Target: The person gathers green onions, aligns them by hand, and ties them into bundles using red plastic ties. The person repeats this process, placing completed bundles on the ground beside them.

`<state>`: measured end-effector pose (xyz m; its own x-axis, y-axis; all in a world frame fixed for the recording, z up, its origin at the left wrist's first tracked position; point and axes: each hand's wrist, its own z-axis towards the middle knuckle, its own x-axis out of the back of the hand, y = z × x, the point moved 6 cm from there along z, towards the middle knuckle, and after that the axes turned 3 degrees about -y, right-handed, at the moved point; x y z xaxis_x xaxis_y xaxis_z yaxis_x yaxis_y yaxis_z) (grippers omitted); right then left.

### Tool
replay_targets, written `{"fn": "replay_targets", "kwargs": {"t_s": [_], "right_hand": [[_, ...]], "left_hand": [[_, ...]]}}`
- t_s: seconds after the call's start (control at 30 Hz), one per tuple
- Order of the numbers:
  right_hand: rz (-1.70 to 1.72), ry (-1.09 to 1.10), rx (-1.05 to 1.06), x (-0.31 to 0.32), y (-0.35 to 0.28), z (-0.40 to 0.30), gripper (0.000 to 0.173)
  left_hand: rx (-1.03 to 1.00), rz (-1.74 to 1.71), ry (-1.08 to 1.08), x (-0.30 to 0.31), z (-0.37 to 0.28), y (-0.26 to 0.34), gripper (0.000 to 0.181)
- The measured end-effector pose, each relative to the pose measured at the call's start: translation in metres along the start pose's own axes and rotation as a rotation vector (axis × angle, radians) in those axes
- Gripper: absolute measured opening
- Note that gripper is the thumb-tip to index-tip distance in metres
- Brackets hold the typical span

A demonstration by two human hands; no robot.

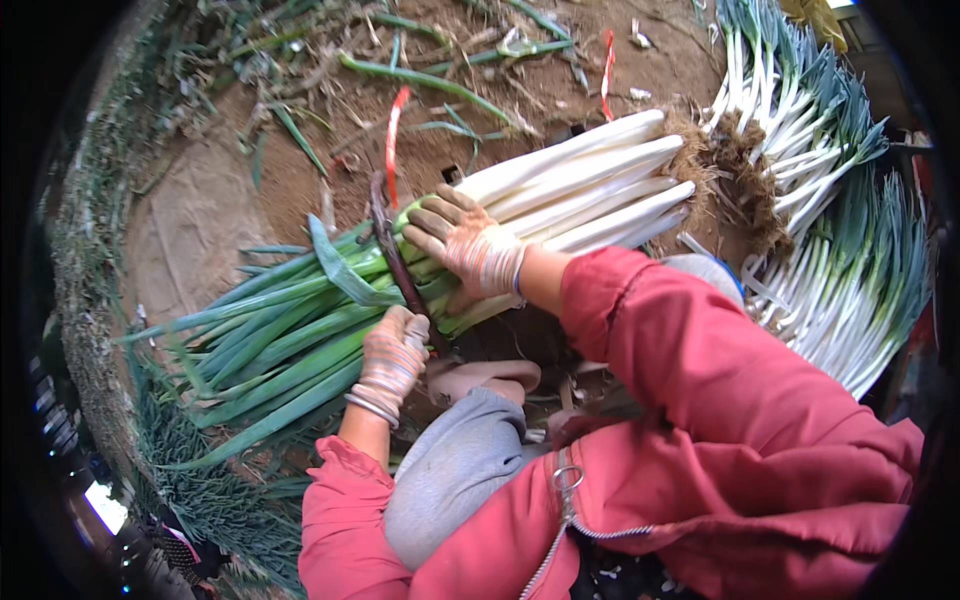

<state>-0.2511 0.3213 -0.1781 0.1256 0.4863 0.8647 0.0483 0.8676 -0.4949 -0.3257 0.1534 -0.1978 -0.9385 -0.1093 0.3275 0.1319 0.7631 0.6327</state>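
A large bundle of long green onions (585, 180) lies across the ground before me, white stalks and roots to the right, green leaves to the left. My right hand (469, 244), in a soiled striped glove, rests spread on top where white turns green. A dark curved rod or strap (396, 259) crosses the bundle just left of it. My left hand (394, 352), gloved too, is curled at the near edge of the leaves beside the rod's lower part; whether it grips the rod or a leaf, I cannot tell. A red tie strip (391, 146) stands up behind the rod, and another red strip (608, 75) behind the white stalks.
More green onions with muddy roots lie in piles at the upper right (795, 112) and right (840, 292). Loose leaves (427, 79) and dry scraps litter the soil beyond the bundle. Green foliage (217, 495) lies at the lower left. My bent knee (457, 472) is close below.
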Motion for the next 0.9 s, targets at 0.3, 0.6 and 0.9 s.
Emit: {"fn": "replay_targets", "kwargs": {"t_s": [0.3, 0.6, 0.9], "right_hand": [[1.267, 0.226, -0.102, -0.049, -0.105, -0.066, 0.009], [1.567, -0.283, -0.649, -0.088, -0.076, -0.056, 0.022], [1.620, -0.574, -0.540, -0.120, -0.078, -0.034, 0.025]], "left_hand": [[-0.366, 0.354, 0.061, -0.017, -0.035, 0.022, 0.024], [-0.662, 0.414, 0.091, 0.080, 0.066, 0.167, 0.013], [-0.069, 0.991, -0.237, 0.101, 0.235, 0.047, 0.063]]}}
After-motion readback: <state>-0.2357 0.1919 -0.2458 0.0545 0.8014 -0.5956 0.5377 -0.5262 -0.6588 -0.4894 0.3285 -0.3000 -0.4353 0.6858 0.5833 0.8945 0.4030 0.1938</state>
